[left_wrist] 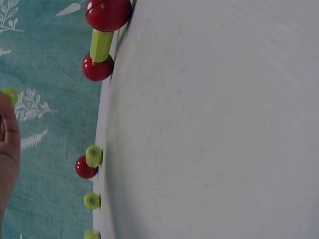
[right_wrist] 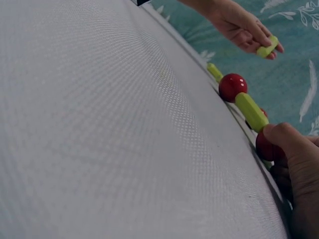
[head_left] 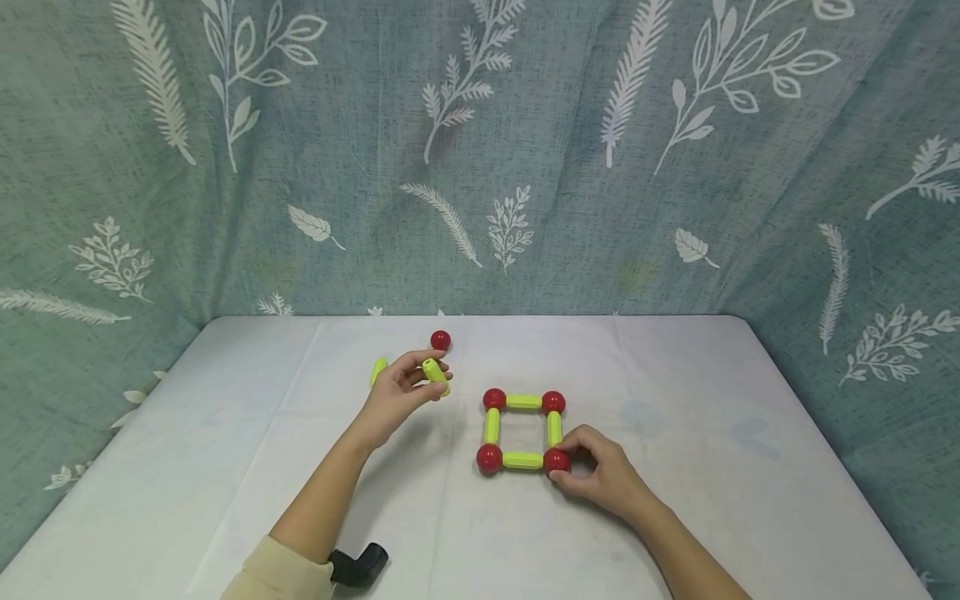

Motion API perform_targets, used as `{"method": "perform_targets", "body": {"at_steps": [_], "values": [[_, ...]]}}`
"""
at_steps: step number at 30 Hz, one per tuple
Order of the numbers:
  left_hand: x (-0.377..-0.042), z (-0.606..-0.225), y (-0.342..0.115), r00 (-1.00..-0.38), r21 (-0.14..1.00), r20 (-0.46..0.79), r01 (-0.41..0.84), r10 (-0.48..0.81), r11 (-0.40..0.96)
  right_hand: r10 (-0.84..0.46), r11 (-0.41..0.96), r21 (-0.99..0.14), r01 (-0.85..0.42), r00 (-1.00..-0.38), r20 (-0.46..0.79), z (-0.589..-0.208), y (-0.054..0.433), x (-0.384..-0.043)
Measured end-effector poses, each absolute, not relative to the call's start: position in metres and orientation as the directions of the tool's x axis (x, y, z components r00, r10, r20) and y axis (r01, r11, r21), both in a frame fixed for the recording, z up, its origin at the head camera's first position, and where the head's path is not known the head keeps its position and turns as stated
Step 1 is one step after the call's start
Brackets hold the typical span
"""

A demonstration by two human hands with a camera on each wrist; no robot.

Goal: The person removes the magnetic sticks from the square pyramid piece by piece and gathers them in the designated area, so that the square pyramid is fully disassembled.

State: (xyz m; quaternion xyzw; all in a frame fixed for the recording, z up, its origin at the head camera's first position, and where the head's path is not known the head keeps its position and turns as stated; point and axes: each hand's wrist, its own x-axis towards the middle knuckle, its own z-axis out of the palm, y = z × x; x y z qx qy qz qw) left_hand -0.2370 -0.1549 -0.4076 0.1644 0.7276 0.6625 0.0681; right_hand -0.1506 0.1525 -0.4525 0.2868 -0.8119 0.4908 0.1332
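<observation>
Above the table, my left hand (head_left: 392,404) pinches a yellow-green ribbed rod (head_left: 434,372) between thumb and fingers. In the right wrist view the held rod (right_wrist: 267,46) shows against the curtain. A square of red balls and yellow-green rods lies flat on the table, a ball at each corner. My right hand (head_left: 609,477) grips the near right red ball (head_left: 557,461) with thumb and index finger. The near rod (head_left: 522,461) joins that ball to the near left ball (head_left: 490,459). At the far side are two more red balls (head_left: 553,402) with a rod (head_left: 523,402) between them.
Behind my left hand lie a loose red ball (head_left: 441,340) and a loose rod (head_left: 378,369); the left wrist view shows several rod ends (left_wrist: 91,200) there. A black curved object (head_left: 362,567) sits by my left sleeve. A patterned curtain (head_left: 375,167) hangs behind the white table (head_left: 675,367).
</observation>
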Motion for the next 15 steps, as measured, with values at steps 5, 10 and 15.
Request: {"method": "perform_targets", "body": {"at_steps": [5,10,15], "values": [[-0.236,-0.412,-0.162,-0.936,0.986,0.129,0.155,0.327,0.054,-0.332,0.364,-0.734,-0.574,-0.816,0.473,-0.453,0.153,-0.150],[-0.234,-0.414,-0.170,-0.940,0.987,0.114,0.144,0.321,0.072,-0.334,0.371,-0.735,-0.567,-0.820,0.464,-0.452,0.152,-0.150],[-0.233,-0.413,-0.180,-0.944,0.980,0.096,0.145,0.315,0.135,-0.334,0.374,-0.731,-0.570,-0.818,0.468,-0.451,0.152,-0.150]]}}
